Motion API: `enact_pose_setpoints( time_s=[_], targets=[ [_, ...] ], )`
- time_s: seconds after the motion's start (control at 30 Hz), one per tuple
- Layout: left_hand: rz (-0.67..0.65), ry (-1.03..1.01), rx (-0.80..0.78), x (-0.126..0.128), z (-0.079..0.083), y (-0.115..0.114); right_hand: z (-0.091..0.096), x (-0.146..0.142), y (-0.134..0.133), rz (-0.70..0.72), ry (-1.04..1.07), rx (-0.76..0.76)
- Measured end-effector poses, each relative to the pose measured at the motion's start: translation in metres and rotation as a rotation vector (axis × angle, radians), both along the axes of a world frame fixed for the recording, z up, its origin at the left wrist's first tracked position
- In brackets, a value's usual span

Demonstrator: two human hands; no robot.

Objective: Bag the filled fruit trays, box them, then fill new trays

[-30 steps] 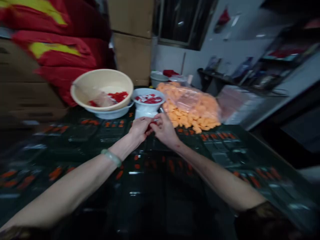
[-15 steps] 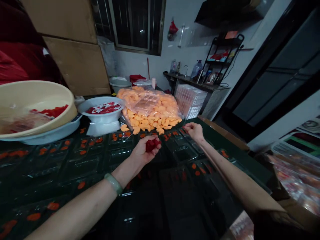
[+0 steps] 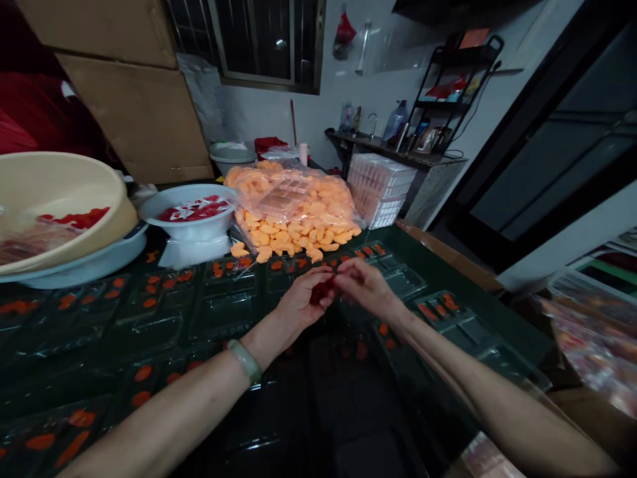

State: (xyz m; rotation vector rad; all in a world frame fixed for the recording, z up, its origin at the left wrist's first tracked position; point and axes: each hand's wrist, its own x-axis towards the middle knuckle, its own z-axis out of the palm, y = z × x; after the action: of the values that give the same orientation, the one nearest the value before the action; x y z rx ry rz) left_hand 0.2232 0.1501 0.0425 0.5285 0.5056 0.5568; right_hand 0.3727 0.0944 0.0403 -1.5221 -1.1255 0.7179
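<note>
My left hand (image 3: 304, 295) is closed around a clump of small dark red pieces (image 3: 323, 291), held above the clear plastic trays. The fingertips of my right hand (image 3: 367, 287) are pressed together right beside those pieces, and whatever is between them is hidden. A jade-coloured bangle (image 3: 243, 362) circles my left wrist. Beneath and around both hands lie rows of clear compartment trays (image 3: 223, 309), several with small orange-red pieces in their narrow slots.
Behind the trays sits a heap of orange pieces (image 3: 298, 232) with a clear bag over it. To its left stand a pale bowl of red and white pieces (image 3: 192, 222) and a large cream basin (image 3: 112, 206). Stacked white plastic baskets (image 3: 378, 189) stand at the back right.
My right hand has come left from the far trays to meet my left hand at the red pieces. My left hand has shifted slightly right, and the camera view has moved a little.
</note>
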Motion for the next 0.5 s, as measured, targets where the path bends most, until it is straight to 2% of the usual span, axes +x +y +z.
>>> enact_pose_setpoints(
  time_s=[0.07,0.17,0.23,0.33,0.5],
  targets=[
    [-0.001,0.031,-0.003,0.0,-0.005,-0.006,0.001,-0.026,-0.023,0.114,0.116,0.038],
    [-0.035,0.073,0.005,-0.001,-0.012,-0.019,-0.004,-0.043,-0.05,0.103,0.249,0.059],
    [-0.041,0.137,0.056,0.001,-0.013,-0.029,-0.01,-0.044,-0.064,0.046,0.214,0.063],
    [-0.06,0.209,0.125,0.011,-0.01,-0.046,-0.017,-0.041,-0.084,-0.063,0.051,0.088],
    [-0.132,0.193,0.036,0.038,-0.007,-0.067,-0.013,-0.019,-0.119,-0.16,0.077,0.124]
  ],
)
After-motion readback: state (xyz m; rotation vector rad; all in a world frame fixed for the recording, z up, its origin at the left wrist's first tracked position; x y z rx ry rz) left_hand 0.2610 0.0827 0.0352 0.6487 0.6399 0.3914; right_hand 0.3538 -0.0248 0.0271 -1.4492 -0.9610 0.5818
